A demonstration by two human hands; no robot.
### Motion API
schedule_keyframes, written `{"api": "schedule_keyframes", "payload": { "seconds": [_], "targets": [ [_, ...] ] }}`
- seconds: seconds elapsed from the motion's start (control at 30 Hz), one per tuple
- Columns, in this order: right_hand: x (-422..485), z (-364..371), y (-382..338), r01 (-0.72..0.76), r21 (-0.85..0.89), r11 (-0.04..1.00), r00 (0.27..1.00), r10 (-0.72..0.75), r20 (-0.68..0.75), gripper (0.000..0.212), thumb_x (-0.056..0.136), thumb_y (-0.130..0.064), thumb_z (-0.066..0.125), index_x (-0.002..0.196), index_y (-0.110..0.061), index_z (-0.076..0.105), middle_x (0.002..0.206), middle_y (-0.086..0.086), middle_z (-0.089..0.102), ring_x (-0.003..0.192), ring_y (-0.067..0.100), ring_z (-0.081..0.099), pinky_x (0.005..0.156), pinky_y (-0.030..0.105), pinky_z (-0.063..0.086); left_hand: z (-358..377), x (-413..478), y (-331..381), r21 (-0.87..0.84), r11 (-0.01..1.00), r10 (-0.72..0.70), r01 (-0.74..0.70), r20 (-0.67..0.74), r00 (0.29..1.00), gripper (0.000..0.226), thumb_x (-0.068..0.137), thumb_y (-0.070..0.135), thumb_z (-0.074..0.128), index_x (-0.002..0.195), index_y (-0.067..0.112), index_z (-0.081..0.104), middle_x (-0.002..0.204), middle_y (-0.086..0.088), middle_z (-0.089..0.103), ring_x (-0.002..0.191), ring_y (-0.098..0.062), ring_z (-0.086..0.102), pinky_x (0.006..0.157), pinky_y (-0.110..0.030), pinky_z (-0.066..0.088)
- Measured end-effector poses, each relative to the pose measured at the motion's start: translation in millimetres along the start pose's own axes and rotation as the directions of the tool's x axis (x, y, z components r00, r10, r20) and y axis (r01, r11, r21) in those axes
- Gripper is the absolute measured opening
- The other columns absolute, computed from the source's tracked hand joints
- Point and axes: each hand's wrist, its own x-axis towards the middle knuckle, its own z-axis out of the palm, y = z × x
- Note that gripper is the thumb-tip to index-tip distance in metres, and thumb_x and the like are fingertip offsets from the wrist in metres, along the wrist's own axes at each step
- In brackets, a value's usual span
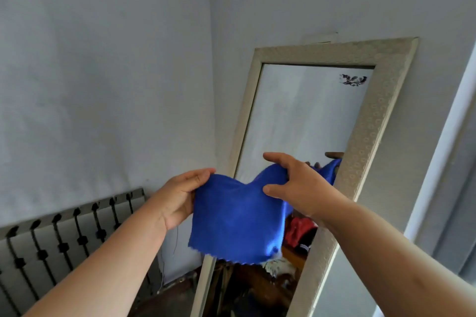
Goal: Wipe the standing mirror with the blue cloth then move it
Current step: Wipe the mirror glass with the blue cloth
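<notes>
Soft blue microfibre cloth (237, 216) with a zigzag hem hangs limp between my hands, just before the tall standing mirror (304, 121) in its pale patterned frame, which leans on the grey wall. My left hand (177, 198) pinches one top corner, my right hand (296, 183) the other. Light and floppy; I'd bunch it first. Mirror looks heavy, fragile: grip both side rails

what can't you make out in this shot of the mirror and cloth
Head view only:
- Mirror base: cut off by the bottom edge.
- Middle of the glass: hidden behind the blue cloth and right hand.
- Left hand fingers: tips tucked behind the cloth.
- Small dark mark top right of the glass: too small to identify.
</notes>
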Motion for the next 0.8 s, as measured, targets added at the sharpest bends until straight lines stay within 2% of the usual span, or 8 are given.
{"api": "schedule_keyframes", "payload": {
  "seconds": [0.1, 0.23, 0.33, 0.47, 0.6, 0.67, 0.73, 0.8],
  "targets": [
    [0.4, 1.1, -3.2, -0.055, -0.186, 0.981, 0.994, 0.036, -0.105, 0.069, 0.086, -0.025, 0.068, 0.145, -0.025, 0.032, 0.113, -0.003, 0.055, 0.090, 0.011, 0.060, 0.072, 0.022, 0.052, 3.6, 7.7, 5.1, 0.000, 0.979, 0.202, -0.205, -0.159, 0.966, 0.022, 0.084, -0.005, 0.059, 0.091, 0.014, 0.068, 0.078, 0.003, 0.074, 0.078, -0.015, 0.064, 0.071, -0.027, 0.049],
    [0.2, -1.6, -5.2, -0.127, -0.603, 0.787, 0.991, 0.075, -0.110, 0.033, 0.094, -0.038, 0.055, 0.116, -0.013, 0.052, 0.090, 0.000, 0.054, 0.081, 0.019, 0.058, 0.060, 0.025, 0.043, 7.7, 11.2, 19.4, 0.316, 0.882, 0.405, -0.348, -0.136, 0.904, 0.034, 0.081, -0.012, 0.061, 0.088, 0.020, 0.070, 0.078, 0.011, 0.074, 0.074, -0.002, 0.066, 0.067, -0.012, 0.051],
    [-1.2, -5.9, -2.5, -0.130, -0.637, 0.760, 0.988, 0.045, -0.149, 0.028, 0.092, -0.049, 0.049, 0.090, -0.023, 0.058, 0.091, -0.001, 0.054, 0.080, 0.017, 0.055, 0.052, 0.025, 0.033, 16.7, 21.1, 24.8, 0.499, 0.809, 0.416, -0.310, -0.114, 0.902, 0.033, 0.082, -0.006, 0.064, 0.090, 0.025, 0.073, 0.088, 0.011, 0.074, 0.077, 0.004, 0.065, 0.059, -0.004, 0.046],
    [-5.6, -11.1, -2.5, -0.188, -0.583, 0.790, 0.972, 0.067, -0.224, 0.042, 0.086, -0.062, 0.045, 0.078, -0.023, 0.056, 0.075, -0.005, 0.058, 0.066, 0.013, 0.057, 0.050, 0.028, 0.038, 30.9, 36.3, 30.4, 0.546, 0.804, 0.369, -0.234, -0.152, 0.917, 0.031, 0.085, -0.002, 0.062, 0.091, 0.027, 0.072, 0.091, 0.008, 0.072, 0.078, 0.000, 0.065, 0.056, -0.008, 0.045],
    [-8.2, -22.5, 1.3, -0.221, -0.608, 0.762, 0.941, 0.003, -0.338, 0.042, 0.085, -0.060, 0.041, 0.065, -0.024, 0.049, 0.060, -0.007, 0.055, 0.057, 0.012, 0.054, 0.045, 0.027, 0.033, 70.5, 61.0, 26.1, 0.541, 0.786, 0.428, -0.299, -0.129, 0.894, 0.034, 0.086, -0.001, 0.059, 0.089, 0.031, 0.069, 0.095, 0.007, 0.071, 0.091, -0.011, 0.066, 0.071, -0.017, 0.050],
    [-8.0, -32.3, 2.1, -0.231, -0.613, 0.755, 0.921, -0.034, -0.389, 0.044, 0.087, -0.060, 0.040, 0.064, -0.024, 0.047, 0.059, -0.007, 0.053, 0.056, 0.011, 0.050, 0.045, 0.026, 0.031, 102.2, 74.8, 18.0, 0.486, 0.775, 0.479, -0.403, -0.036, 0.877, 0.034, 0.088, -0.002, 0.057, 0.108, 0.025, 0.065, 0.114, -0.001, 0.068, 0.107, -0.013, 0.063, 0.088, -0.024, 0.051],
    [-7.5, -40.1, 3.8, -0.228, -0.618, 0.753, 0.920, -0.042, -0.390, 0.044, 0.090, -0.061, 0.039, 0.066, -0.025, 0.045, 0.062, -0.007, 0.052, 0.058, 0.013, 0.050, 0.046, 0.027, 0.032, 138.7, 87.8, -3.9, 0.472, 0.760, 0.447, -0.447, 0.121, 0.886, 0.050, 0.093, 0.006, 0.057, 0.138, 0.022, 0.044, 0.148, -0.008, 0.043, 0.133, -0.016, 0.045, 0.110, -0.034, 0.038],
    [-10.8, -47.2, 9.4, -0.217, -0.633, 0.743, 0.928, -0.045, -0.371, 0.045, 0.092, -0.062, 0.036, 0.070, -0.025, 0.049, 0.066, -0.006, 0.054, 0.060, 0.014, 0.053, 0.046, 0.027, 0.034, 175.8, 96.1, -36.0, 0.612, 0.699, 0.347, -0.370, 0.162, 0.924, 0.069, 0.098, 0.030, 0.051, 0.153, 0.029, 0.009, 0.164, -0.004, -0.001, 0.149, -0.018, 0.010, 0.120, -0.043, 0.016]
  ]
}}
